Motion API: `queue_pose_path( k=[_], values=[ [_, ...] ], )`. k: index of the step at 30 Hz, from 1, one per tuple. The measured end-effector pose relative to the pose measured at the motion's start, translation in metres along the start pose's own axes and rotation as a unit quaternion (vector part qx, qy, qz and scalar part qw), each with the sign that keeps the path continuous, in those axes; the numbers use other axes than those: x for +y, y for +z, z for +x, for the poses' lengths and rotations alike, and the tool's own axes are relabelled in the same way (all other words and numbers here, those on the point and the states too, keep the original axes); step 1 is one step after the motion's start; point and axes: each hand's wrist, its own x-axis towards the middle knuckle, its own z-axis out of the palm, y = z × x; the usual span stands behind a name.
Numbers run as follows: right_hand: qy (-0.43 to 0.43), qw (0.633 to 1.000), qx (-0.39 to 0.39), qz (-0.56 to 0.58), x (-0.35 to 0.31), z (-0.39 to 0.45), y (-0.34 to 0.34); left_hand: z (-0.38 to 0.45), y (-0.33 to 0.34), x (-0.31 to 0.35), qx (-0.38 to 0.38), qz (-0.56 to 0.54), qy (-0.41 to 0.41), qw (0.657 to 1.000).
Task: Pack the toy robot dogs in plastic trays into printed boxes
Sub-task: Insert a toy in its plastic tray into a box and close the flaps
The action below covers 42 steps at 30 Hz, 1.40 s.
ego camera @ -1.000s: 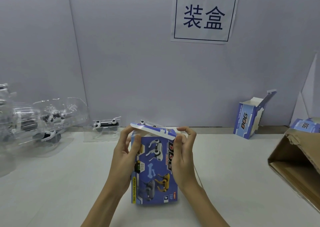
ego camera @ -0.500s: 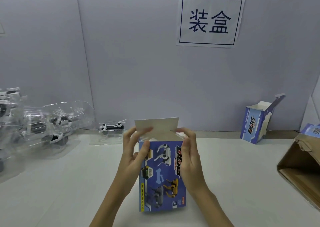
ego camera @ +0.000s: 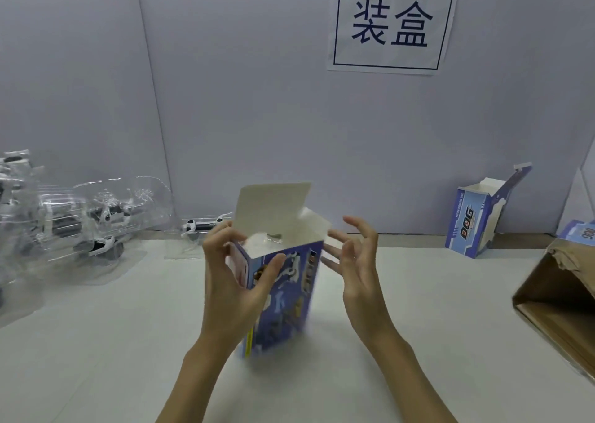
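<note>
Printed box (ego camera: 283, 297), blue with dog artwork, stands upright at centre frame on the white bench (ego camera: 434, 342), lower half motion-blurred. Top end open: lid flap (ego camera: 272, 208) raised at the back, a side flap (ego camera: 314, 227) splayed to the right. Something clear and glinting shows inside the mouth, probably a plastic tray; toy itself not made out.

Left hand (ego camera: 235, 281) grips the box's left edge, thumb across the front panel, fingers curled round the far side. Right hand (ego camera: 352, 261) is free, just right of the box, fingers spread and loosely bent, holding nothing.

Judgement: closing step in hand. To do it well, steady the box with the left hand low enough not to pinch the walls inward; check the tray sits below the rim; fold the side flaps in first, then bring the lid flap down and tuck its tongue inside the front wall without creasing the card.

Left of frame: heap of clear plastic trays (ego camera: 106, 216) with toy robot dogs, and one lone toy dog (ego camera: 204, 226) behind the left hand. Right: a second printed box (ego camera: 476, 221), open, against the wall; brown carton (ego camera: 560, 303) at the edge. Upper right: paper sign (ego camera: 391, 23) with two Chinese characters.
</note>
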Motion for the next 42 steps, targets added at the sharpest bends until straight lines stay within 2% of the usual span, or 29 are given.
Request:
queue_pose_path(
  k=[2, 3, 7, 10, 13, 17, 22, 26, 31, 35, 39, 42],
  values=[
    [0.033, 0.996, 0.023, -0.08, 0.014, 0.002, -0.003, 0.003, -0.005, -0.014, 0.011, 0.12, 0.09, 0.989],
    [0.052, 0.991, 0.032, -0.123, 0.022, 0.003, -0.005, 0.003, -0.006, -0.02, 0.006, 0.173, 0.109, 0.979],
    [0.102, 0.956, 0.014, -0.273, 0.047, -0.002, -0.01, -0.007, -0.005, -0.038, -0.091, 0.272, 0.089, 0.954],
    [0.127, 0.943, -0.03, -0.307, 0.056, -0.007, -0.003, -0.015, -0.005, -0.044, -0.107, 0.318, 0.087, 0.938],
    [0.15, 0.929, -0.067, -0.331, 0.064, -0.013, 0.008, -0.019, -0.005, -0.049, -0.094, 0.349, 0.088, 0.928],
    [0.152, 0.869, -0.158, -0.444, 0.073, 0.007, 0.024, -0.022, -0.01, -0.059, -0.067, 0.357, 0.018, 0.932],
    [0.165, 0.861, -0.173, -0.45, 0.075, 0.064, 0.041, -0.028, -0.011, -0.069, -0.075, 0.378, -0.012, 0.923],
    [0.173, 0.831, -0.201, -0.489, 0.098, 0.08, 0.049, -0.03, -0.008, -0.07, -0.087, 0.377, -0.023, 0.922],
    [0.138, 0.818, -0.142, -0.54, 0.114, 0.086, 0.053, -0.03, -0.004, -0.063, -0.059, 0.383, -0.021, 0.922],
    [0.154, 0.815, -0.165, -0.534, 0.113, 0.087, 0.04, -0.025, -0.01, -0.061, -0.012, 0.381, -0.052, 0.923],
    [0.121, 0.872, -0.16, -0.447, 0.106, 0.07, 0.012, -0.022, -0.008, -0.06, 0.014, 0.373, -0.085, 0.924],
    [0.117, 0.887, -0.139, -0.425, 0.097, 0.051, -0.005, -0.021, -0.01, -0.059, 0.017, 0.37, -0.1, 0.923]
  ],
)
